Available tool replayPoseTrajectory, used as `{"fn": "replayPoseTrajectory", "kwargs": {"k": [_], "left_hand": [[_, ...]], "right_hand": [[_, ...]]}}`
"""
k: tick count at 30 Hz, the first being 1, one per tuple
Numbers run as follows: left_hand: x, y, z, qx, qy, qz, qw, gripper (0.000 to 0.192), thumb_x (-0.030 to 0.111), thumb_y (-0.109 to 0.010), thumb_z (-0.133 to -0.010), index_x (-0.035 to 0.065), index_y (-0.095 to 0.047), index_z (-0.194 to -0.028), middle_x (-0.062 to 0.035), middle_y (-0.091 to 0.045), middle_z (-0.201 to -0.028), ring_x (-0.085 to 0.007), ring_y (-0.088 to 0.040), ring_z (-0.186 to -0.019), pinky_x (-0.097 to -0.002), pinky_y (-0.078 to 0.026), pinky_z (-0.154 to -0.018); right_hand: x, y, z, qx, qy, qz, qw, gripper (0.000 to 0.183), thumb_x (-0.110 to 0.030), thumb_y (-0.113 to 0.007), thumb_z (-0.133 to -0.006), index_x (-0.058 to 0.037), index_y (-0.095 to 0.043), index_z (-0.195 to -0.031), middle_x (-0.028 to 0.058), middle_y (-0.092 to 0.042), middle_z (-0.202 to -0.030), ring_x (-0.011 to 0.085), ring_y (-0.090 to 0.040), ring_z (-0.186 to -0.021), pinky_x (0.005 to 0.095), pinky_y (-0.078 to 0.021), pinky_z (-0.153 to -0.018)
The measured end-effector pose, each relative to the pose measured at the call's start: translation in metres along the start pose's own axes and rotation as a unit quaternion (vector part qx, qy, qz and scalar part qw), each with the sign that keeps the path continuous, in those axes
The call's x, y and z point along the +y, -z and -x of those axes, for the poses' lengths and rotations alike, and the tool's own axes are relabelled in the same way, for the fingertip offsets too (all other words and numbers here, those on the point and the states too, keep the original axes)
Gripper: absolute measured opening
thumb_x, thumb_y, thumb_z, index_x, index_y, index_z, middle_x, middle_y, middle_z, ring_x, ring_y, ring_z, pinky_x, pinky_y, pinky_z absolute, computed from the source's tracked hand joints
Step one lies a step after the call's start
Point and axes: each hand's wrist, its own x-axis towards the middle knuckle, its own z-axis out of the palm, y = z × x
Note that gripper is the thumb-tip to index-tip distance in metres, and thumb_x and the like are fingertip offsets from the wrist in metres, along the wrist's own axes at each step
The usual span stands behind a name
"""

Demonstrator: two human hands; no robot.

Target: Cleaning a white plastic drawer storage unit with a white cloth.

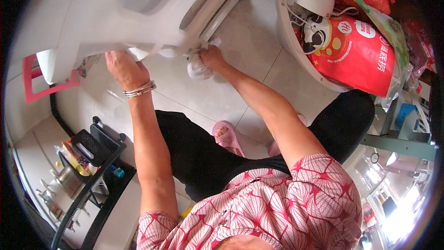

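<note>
A large white plastic piece of furniture or equipment fills the upper left of the head view; its exact kind cannot be told. My left hand, with silvery bangles at the wrist, reaches to its lower edge, and the fingertips are hidden behind a white part. Near its lower right corner my right hand is closed around a crumpled whitish cloth, low over the tiled floor. Some blur lies about the white edge between the two hands.
At upper right a white tub holds a red printed bag, a white appliance with a cord and plastic bags. A black wheeled rack with pots and packets stands at lower left. A pink frame is at far left.
</note>
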Motion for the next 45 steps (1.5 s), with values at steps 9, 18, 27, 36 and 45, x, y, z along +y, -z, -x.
{"fn": "replayPoseTrajectory", "kwargs": {"k": [9,18,27,36,45], "left_hand": [[0.008,0.009,-0.003,-0.026,-0.084,-0.118,0.989,0.04,-0.004,-0.059,-0.058,-0.0037,-0.052,-0.098,-0.02,-0.055,-0.097,-0.04,-0.05,-0.092,-0.043,-0.042,-0.081],[0.013,-0.006,-0.006,0.004,-0.022,0.009,1.0,0.038,-0.008,-0.056,-0.056,-0.0021,-0.055,-0.094,-0.0186,-0.056,-0.095,-0.0382,-0.051,-0.093,-0.0425,-0.041,-0.081],[0.015,0.007,-0.005,-0.024,-0.156,-0.119,0.98,0.038,-0.006,-0.057,-0.056,-0.0023,-0.054,-0.094,-0.0199,-0.056,-0.095,-0.0401,-0.05,-0.092,-0.0436,-0.041,-0.08],[0.019,0.004,-0.006,0.004,-0.13,-0.083,0.988,0.034,-0.005,-0.057,-0.06,-0.0028,-0.054,-0.093,-0.0197,-0.056,-0.09,-0.0412,-0.05,-0.089,-0.0458,-0.041,-0.075],[0.02,0.002,-0.005,-0.02,-0.117,-0.105,0.987,0.038,-0.005,-0.06,-0.057,0.0009,-0.055,-0.094,-0.0181,-0.057,-0.091,-0.0392,-0.051,-0.09,-0.0456,-0.041,-0.078]], "right_hand": [[0.013,0.125,-0.031,0.203,-0.231,-0.422,0.853,0.041,-0.023,-0.06,-0.076,-0.0009,-0.054,-0.11,0.0162,-0.063,-0.093,0.0347,-0.06,-0.084,0.0419,-0.0462,-0.08],[0.047,0.112,-0.061,0.352,-0.167,-0.344,0.854,0.049,-0.019,-0.064,-0.075,-0.0064,-0.05,-0.12,0.0205,-0.054,-0.112,0.0351,-0.052,-0.102,0.0414,-0.041,-0.088],[0.04,0.131,-0.058,0.267,-0.228,-0.138,0.926,0.046,-0.021,-0.062,-0.075,-0.0013,-0.053,-0.114,0.0238,-0.058,-0.101,0.0362,-0.057,-0.092,0.0439,-0.0453,-0.079],[-0.02,0.072,-0.023,0.255,-0.243,-0.298,0.887,0.042,-0.018,-0.064,-0.074,0.0028,-0.049,-0.107,0.0264,-0.06,-0.092,0.042,-0.057,-0.089,0.0474,-0.045,-0.078],[0.05,0.109,-0.064,0.357,-0.247,-0.158,0.887,0.044,-0.022,-0.064,-0.072,0.0055,-0.047,-0.102,0.0262,-0.058,-0.096,0.0387,-0.057,-0.09,0.0449,-0.0449,-0.077]]}}
